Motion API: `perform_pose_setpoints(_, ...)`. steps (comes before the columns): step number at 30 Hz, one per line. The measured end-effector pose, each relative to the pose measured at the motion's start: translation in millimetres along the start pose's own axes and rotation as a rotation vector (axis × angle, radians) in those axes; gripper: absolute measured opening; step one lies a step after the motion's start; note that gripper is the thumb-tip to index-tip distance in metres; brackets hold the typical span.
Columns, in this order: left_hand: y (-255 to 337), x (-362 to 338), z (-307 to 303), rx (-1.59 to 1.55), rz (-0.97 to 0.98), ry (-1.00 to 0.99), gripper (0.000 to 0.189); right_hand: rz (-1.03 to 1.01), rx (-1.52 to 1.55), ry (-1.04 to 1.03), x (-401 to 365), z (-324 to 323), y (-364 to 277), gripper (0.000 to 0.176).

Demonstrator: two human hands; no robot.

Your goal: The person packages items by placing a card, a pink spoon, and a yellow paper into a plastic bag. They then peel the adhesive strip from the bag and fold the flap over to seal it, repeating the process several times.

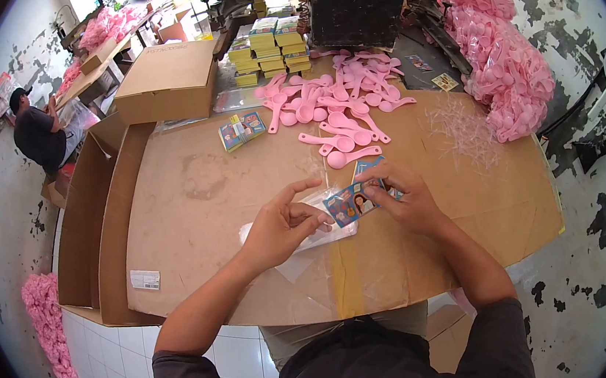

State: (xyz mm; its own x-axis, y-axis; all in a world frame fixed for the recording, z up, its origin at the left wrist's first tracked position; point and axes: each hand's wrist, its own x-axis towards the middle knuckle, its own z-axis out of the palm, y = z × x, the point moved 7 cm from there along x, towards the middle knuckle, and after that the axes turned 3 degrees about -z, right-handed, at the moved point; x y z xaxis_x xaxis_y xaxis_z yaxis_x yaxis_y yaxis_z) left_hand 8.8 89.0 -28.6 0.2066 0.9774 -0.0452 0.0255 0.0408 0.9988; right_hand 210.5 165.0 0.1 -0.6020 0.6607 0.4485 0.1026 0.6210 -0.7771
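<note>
My right hand (406, 204) pinches a small printed card (346, 208) between thumb and fingers, its blue picture side facing up. Another blue card (367, 165) shows just beyond those fingers. My left hand (281, 224) is open, index finger and thumb spread, with the thumb tip right at the card's left edge. Under both hands lie clear plastic bags (323, 240) on the cardboard-covered table (197, 237). A loose pile of pink measuring spoons (342, 104) spreads out ahead of my hands, and a banded bundle of cards (241, 130) rests to its left.
Tall stacks of cards (278, 40) stand at the back beside a closed cardboard box (164, 78). Thin clear strips (467, 135) lie scattered on the right. Bagged pink spoons (500, 57) hang over the right edge. At far left a person (38, 132) sits by another table.
</note>
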Motion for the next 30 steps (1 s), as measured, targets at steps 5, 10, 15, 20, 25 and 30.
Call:
perform_pose_setpoints(5, -2.4, -4.3, 9.1, 0.130, 0.003, -0.056, 0.052, 0.046, -0.033, 0.054, -2.0, 2.2, -8.2, 0.033)
perform_pose_setpoints(10, -0.3, -3.9, 7.0, 0.034, -0.042, -0.032, 0.052, 0.066, 0.018, 0.027, 1.2, -5.1, -4.3, 0.036)
perform_pose_setpoints(15, 3.2, -5.8, 11.6, 0.230, -0.004, -0.067, 0.052, 0.045, 0.091, 0.104, -1.0, 6.8, -1.3, 0.039)
perform_pose_setpoints(20, 1.6, -5.7, 12.2, 0.111, 0.040, -0.030, 0.053, 0.187, 0.226, 0.081, -13.5, 18.4, 10.0, 0.031)
perform_pose_setpoints(25, 2.7, -7.1, 9.2, 0.040, 0.015, 0.003, 0.048, -0.140, 0.061, -0.133, 3.7, 26.1, -30.6, 0.020)
perform_pose_setpoints(30, 3.2, -6.1, 5.4, -0.024, -0.023, 0.031, 0.039, 0.045, -0.295, 0.013, 52.1, -20.7, 20.5, 0.022)
